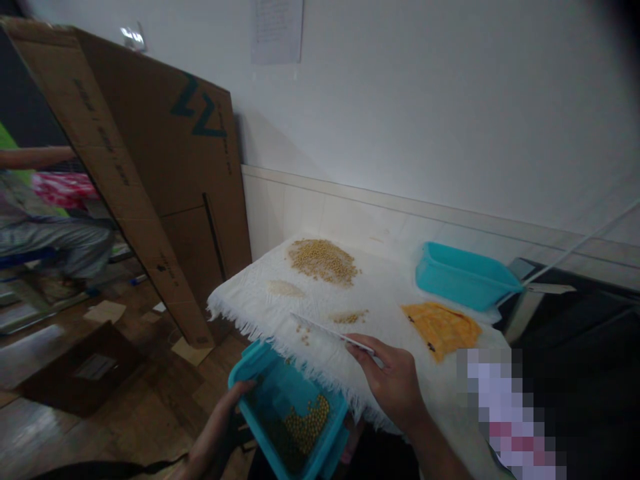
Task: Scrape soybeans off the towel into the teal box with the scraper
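My left hand grips the left rim of a blue plastic bin, held tilted just below the table's fringed front edge. Yellow soybeans lie inside, with darker small grains beside them. Above the white cloth, my right hand is closed around the handle of a thin, pale, flat blade-like tool. Several loose beans lie by its tip. Behind it are a small strip of beans, a patch of pale grains and a larger soybean pile.
A second blue bin stands at the table's back right, with a crumpled orange cloth or bag before it. A tall cardboard box rises on the left. Beyond it sits another person. A white wall closes off the back.
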A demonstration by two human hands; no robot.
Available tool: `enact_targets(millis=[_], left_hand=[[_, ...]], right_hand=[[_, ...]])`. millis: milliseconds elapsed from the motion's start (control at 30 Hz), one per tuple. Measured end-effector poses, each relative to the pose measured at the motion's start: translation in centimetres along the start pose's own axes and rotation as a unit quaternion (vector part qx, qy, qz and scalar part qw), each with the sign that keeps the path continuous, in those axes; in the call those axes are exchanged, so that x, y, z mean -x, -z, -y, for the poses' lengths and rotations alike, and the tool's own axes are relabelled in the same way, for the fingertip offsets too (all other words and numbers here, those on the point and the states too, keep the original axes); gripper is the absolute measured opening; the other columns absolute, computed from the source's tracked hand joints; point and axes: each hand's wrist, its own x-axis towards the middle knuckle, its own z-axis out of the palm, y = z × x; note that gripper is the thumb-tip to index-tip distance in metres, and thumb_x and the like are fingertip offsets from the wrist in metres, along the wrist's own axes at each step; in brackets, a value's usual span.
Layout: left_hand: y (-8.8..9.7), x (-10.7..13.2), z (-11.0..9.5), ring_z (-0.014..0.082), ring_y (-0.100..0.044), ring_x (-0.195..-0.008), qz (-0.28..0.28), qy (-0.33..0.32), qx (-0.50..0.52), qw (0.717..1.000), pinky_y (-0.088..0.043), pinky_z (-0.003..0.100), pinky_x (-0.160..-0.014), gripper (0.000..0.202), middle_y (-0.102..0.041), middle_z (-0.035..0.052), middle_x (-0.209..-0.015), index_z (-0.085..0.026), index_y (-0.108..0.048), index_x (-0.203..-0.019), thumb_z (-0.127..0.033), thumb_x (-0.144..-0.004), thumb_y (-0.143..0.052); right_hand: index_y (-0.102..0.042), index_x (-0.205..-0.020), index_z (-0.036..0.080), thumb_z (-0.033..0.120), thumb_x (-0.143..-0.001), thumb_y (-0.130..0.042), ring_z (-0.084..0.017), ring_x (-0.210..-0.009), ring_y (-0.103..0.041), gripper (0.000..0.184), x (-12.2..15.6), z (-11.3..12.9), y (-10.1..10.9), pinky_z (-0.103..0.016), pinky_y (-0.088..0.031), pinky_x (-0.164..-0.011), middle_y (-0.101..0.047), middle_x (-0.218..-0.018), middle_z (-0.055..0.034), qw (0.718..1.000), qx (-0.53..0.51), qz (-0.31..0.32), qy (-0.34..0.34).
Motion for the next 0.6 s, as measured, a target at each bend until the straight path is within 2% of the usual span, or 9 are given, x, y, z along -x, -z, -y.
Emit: enact_targets(millis=[167,300,600], left_hand=[[0.0,0.0,0.1,0.0431,-0.081,-0.115,-0.005,-0.001,0.005,1.0,-0.063,0.051,-0.097,0.077,-0.089,0.0154,-0.113,-0.02,-0.067,-0.143,-0.064,-0.081,-0.08],[-0.3,0.5,-0.4,0.0432,-0.08,-0.117,-0.006,0.006,0.001,1.0,-0.063,0.049,-0.094,0.079,-0.089,0.016,-0.114,-0.017,-0.064,-0.145,-0.063,-0.082,-0.079],[-0.4,0.8,-0.6,0.0441,-0.08,-0.116,-0.001,0.003,0.0,1.0,-0.062,0.05,-0.093,0.078,-0.089,0.0173,-0.113,-0.016,-0.067,-0.142,-0.064,-0.083,-0.079]], right_hand=[[-0.088,-0.102,0.028,0.03,-0.102,-0.066,-0.021,-0.079,-0.086,0.023,0.2,0.0,0.3,-0.023,-0.069,-0.073,-0.088,-0.093,-0.0023,1.0,0.017,-0.01,0.002],[-0.088,-0.102,0.027,0.027,-0.101,-0.067,-0.02,-0.078,-0.086,0.022,0.5,0.3,0.8,-0.022,-0.069,-0.074,-0.088,-0.092,-0.0017,1.0,0.024,-0.013,0.01],[-0.088,-0.105,0.03,0.02,-0.099,-0.067,-0.019,-0.086,-0.086,0.024,1.6,1.4,1.8,-0.023,-0.069,-0.08,-0.088,-0.098,0.0015,0.999,0.01,0.031,0.025]])
